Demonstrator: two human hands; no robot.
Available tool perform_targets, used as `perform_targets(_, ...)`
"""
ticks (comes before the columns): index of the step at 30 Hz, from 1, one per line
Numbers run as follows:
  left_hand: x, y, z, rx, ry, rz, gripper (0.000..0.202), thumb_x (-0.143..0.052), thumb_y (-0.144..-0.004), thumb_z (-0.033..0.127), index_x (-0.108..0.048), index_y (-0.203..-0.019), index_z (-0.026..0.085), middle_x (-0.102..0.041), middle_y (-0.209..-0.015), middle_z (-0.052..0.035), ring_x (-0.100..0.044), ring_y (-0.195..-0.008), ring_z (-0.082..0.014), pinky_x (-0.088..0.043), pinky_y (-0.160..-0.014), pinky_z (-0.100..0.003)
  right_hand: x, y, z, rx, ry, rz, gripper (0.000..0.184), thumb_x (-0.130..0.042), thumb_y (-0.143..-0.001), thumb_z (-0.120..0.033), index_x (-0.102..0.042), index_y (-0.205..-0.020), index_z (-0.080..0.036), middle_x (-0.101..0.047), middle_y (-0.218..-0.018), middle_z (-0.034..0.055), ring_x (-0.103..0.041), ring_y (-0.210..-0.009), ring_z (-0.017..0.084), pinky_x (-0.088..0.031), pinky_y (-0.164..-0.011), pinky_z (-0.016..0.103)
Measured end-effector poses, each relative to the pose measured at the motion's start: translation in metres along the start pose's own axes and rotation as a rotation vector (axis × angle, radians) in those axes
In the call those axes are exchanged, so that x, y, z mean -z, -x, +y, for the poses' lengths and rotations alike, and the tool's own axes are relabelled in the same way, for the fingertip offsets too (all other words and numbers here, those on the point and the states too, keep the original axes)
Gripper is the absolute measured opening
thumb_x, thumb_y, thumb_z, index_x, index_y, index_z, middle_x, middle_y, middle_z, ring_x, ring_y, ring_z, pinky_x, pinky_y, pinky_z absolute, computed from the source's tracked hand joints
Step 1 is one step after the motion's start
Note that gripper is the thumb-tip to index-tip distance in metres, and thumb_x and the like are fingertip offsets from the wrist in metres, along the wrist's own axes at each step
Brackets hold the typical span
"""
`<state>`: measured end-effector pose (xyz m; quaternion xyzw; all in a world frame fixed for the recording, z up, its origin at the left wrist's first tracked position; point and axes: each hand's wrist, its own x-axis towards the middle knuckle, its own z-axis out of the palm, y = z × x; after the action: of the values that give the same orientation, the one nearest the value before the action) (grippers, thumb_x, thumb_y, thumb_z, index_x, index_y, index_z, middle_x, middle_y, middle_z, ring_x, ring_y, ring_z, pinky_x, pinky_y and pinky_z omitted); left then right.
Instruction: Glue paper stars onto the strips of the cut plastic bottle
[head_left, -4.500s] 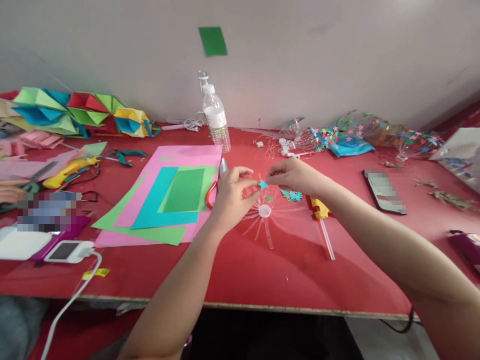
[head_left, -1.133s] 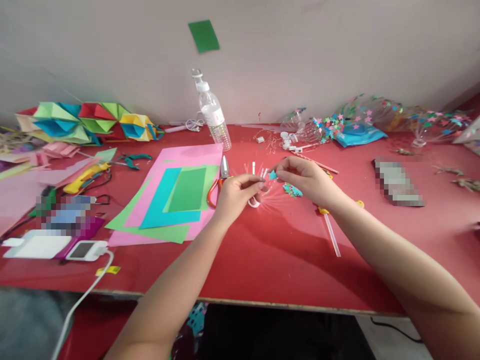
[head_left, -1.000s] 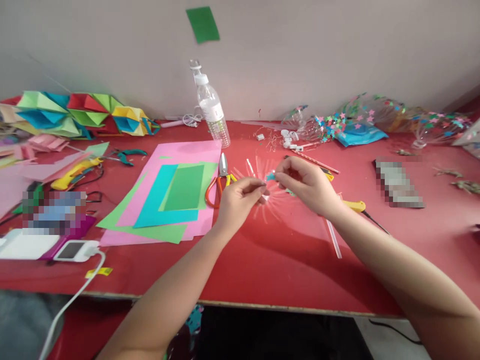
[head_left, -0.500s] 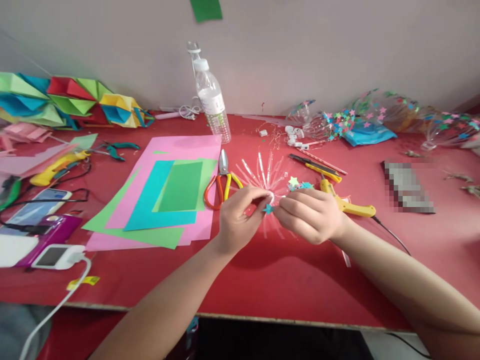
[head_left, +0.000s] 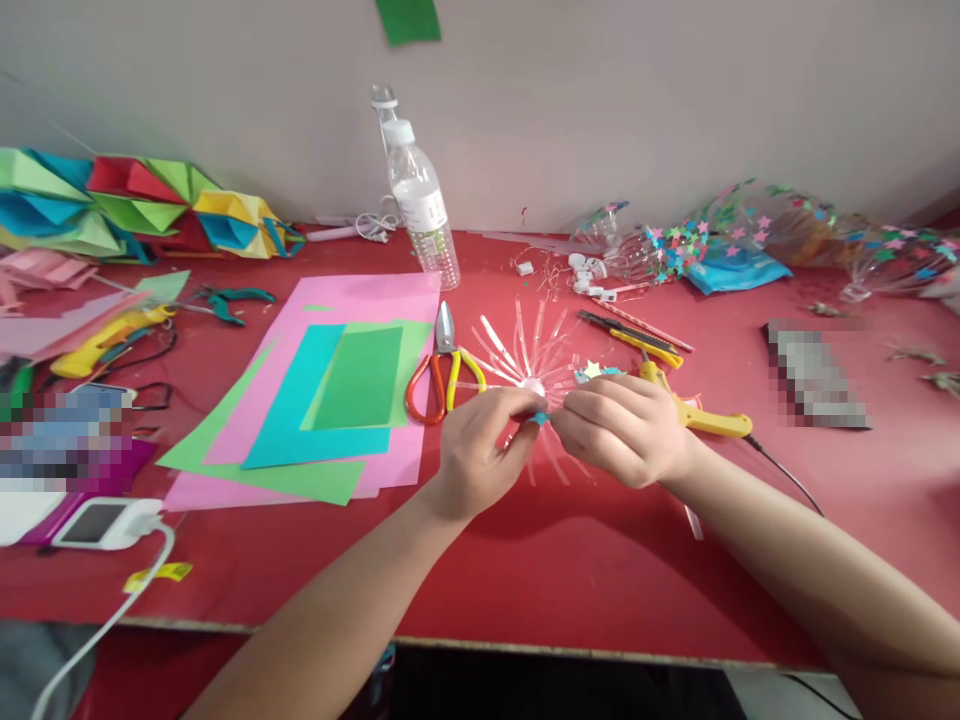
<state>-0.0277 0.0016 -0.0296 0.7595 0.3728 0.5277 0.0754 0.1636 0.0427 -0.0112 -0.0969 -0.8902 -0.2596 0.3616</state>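
A small blue star (head_left: 539, 418) is pinched between the thumb and forefinger of my left hand (head_left: 486, 440). Close on its right, my right hand (head_left: 619, 428) is closed with fingertips at the star; whether they hold its edge or something else is hidden. Beneath and behind both hands lies a clear plastic bottle piece cut into thin strips (head_left: 523, 335), fanned out around a white centre (head_left: 531, 386). A little pile of stars (head_left: 594, 371), pale yellow and blue, rests just beyond my right knuckles.
Red-and-yellow-handled scissors (head_left: 445, 370) and coloured paper sheets (head_left: 352, 380) lie left. A yellow glue gun (head_left: 712, 418) and a cutter knife (head_left: 637, 338) are right. Behind stand a plastic bottle (head_left: 424, 205) and star-covered plastic pieces (head_left: 667, 250). A pixelated dark object (head_left: 817, 375) lies far right.
The blue star has tilted from facing me to nearly edge-on between my fingertips. My hands have come slightly closer together, and more of the fan's white centre shows.
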Motion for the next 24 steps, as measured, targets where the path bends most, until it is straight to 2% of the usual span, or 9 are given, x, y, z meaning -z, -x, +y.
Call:
perform_targets(7,0.001,0.000,0.000,-0.040,-0.029,0.005,0.016,-0.058,-0.085,0.008,-0.062,-0.096,0.020,-0.074,-0.085,-0.0039,-0.070,-0.081,-0.0152,-0.057,-0.074,-0.027,0.001,-0.001,-0.001,-0.034,-0.028,-0.007,0.008,-0.058,-0.086,-0.014,-0.059,-0.092,-0.019,-0.066,-0.083,0.0031,-0.058,-0.070,0.014,-0.051,-0.064,0.028)
perform_targets(13,-0.001,0.000,0.001,0.011,-0.011,0.022,0.013,-0.058,-0.086,0.010,-0.061,-0.094,0.020,-0.073,-0.084,-0.0035,-0.070,-0.079,-0.0147,-0.057,-0.073,-0.026,-0.001,-0.002,-0.004,-0.124,-0.075,-0.036,0.012,-0.055,-0.088,-0.013,-0.058,-0.098,-0.019,-0.065,-0.083,0.0031,-0.059,-0.071,0.013,-0.049,-0.064,0.028)
perform_targets(24,-0.002,-0.001,0.001,0.018,-0.038,0.024,0.014,-0.059,-0.084,0.011,-0.061,-0.094,0.021,-0.071,-0.080,-0.0019,-0.067,-0.071,-0.0138,-0.056,-0.068,-0.026,0.000,-0.011,-0.005,-0.261,-0.185,-0.038,0.013,-0.052,-0.087,-0.011,-0.055,-0.098,-0.018,-0.065,-0.081,0.0038,-0.061,-0.070,0.014,-0.050,-0.061,0.027)
